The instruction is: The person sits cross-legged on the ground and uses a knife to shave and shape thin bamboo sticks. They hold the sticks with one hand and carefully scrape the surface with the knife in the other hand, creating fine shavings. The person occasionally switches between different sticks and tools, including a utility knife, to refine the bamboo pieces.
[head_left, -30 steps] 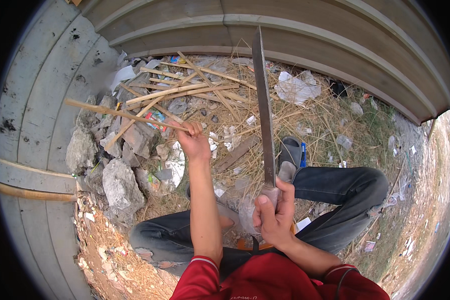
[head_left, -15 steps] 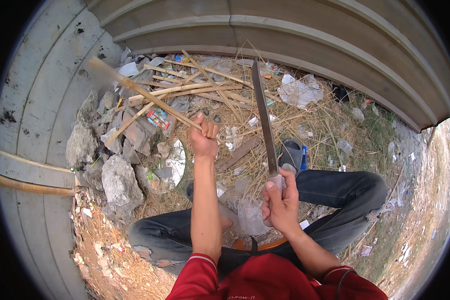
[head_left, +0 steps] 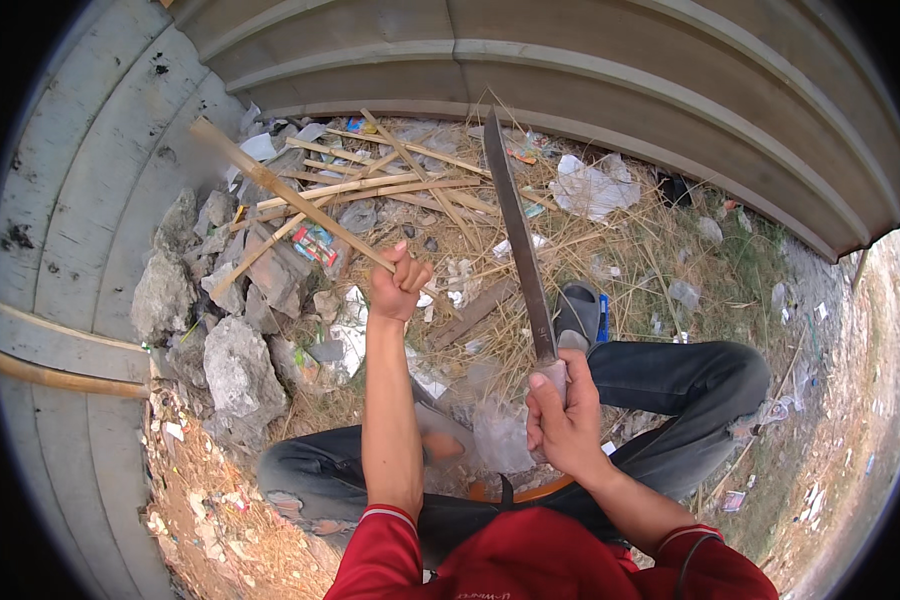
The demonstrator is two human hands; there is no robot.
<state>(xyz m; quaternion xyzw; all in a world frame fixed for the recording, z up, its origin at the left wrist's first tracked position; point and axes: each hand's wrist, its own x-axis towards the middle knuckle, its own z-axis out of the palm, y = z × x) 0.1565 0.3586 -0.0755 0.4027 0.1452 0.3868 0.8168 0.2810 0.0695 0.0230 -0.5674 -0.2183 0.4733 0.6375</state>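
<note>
Okay, so from the head cam, had a stick clenched in the left hand, gripped right at the near end with fingers curled tight. Slanted up and left from there, out over the rocks toward the grey wall. Couldn't tell whether touching that wall or just near it, what with the blur around the far end.

Also had a machete in the right hand, held by the handle in a firm wrap of fingers and thumb. Pointed away from the body and toward the brown wall, leaning a bit left at the tip. Had blade and stick well apart.

Beyond the left hand, saw more strips lying crisscrossed on the dry grass, close to a red wrapper. Off to the right of those, spotted a crumpled white sheet. Closer in, noticed a dark plank lying between the hands, plus a sandal on the right foot. Wore dark jeans and a red shirt, with legs bent and spread around some clear plastic.
</note>
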